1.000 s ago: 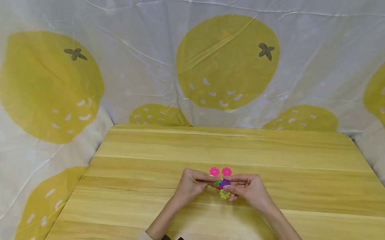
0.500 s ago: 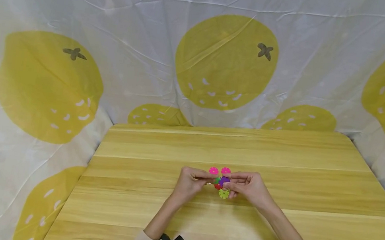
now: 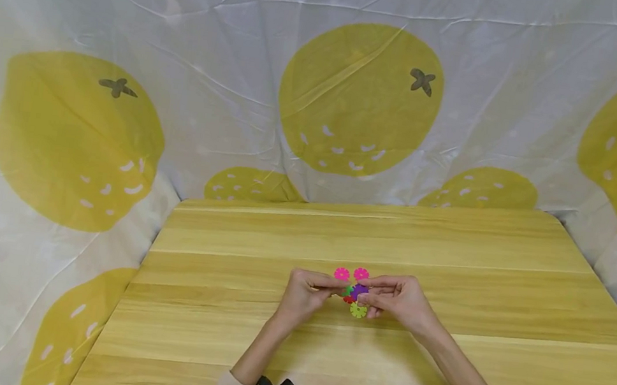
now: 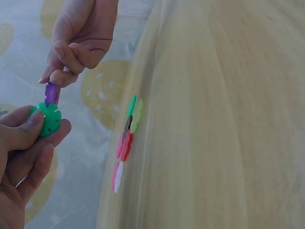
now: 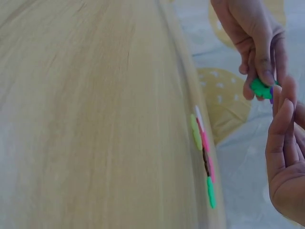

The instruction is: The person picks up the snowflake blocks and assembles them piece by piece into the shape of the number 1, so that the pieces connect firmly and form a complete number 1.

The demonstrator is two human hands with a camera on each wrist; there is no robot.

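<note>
My left hand point(image 3: 304, 295) pinches a green notched disc point(image 4: 50, 121), a snowflake-shaped building piece, between thumb and fingers. Opposite it, my right hand point(image 3: 402, 300) pinches a purple notched disc point(image 4: 50, 93) by its edge. In the left wrist view the purple disc stands edge-on at the rim of the green one, and the two touch. Whether their slots are interlocked I cannot tell. In the right wrist view, the fingers of the right hand point(image 5: 286, 157) cover most of the purple disc, while the green disc point(image 5: 260, 88) shows under the left thumb.
Below the hands, several loose discs lie on the wooden table point(image 3: 257, 231): two pink discs point(image 3: 361, 275), a lime disc point(image 3: 358, 310), a red disc point(image 4: 126, 146), a white disc point(image 4: 119, 177), a brown disc point(image 5: 206, 162) and another green disc point(image 5: 211, 192). A lemon-print cloth point(image 3: 213, 78) hangs behind.
Both hands stay nearly in place, still bringing the green and purple discs together. Since one second ago the right hand has risen very slightly and the red disc below shows a little more.
</note>
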